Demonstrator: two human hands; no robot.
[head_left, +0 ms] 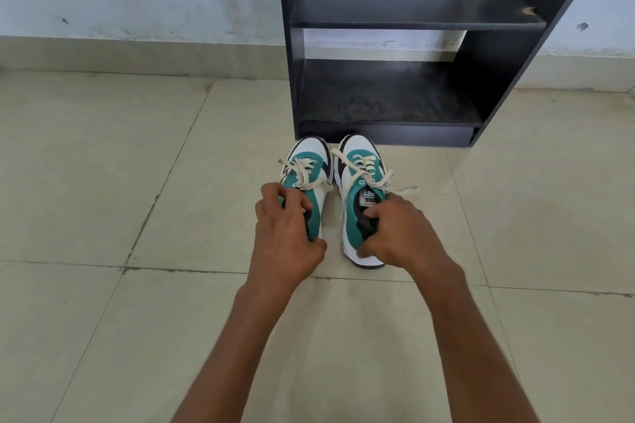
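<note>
Two green, white and black sneakers with cream laces stand side by side on the tiled floor, toes pointing at a black shelf unit. My left hand (287,233) grips the heel end of the left sneaker (311,161), fingers curled into its opening and thumb at the back. My right hand (398,233) holds the right sneaker (359,161) the same way, fingers hooked inside the collar and thumb on the heel. Both heels are partly hidden by my hands.
The black shelf unit (415,22) stands against a pale wall right behind the shoes, with two bare shelves; the lower shelf (388,96) sits just above the floor. Beige floor tiles (137,182) spread to the left, right and front.
</note>
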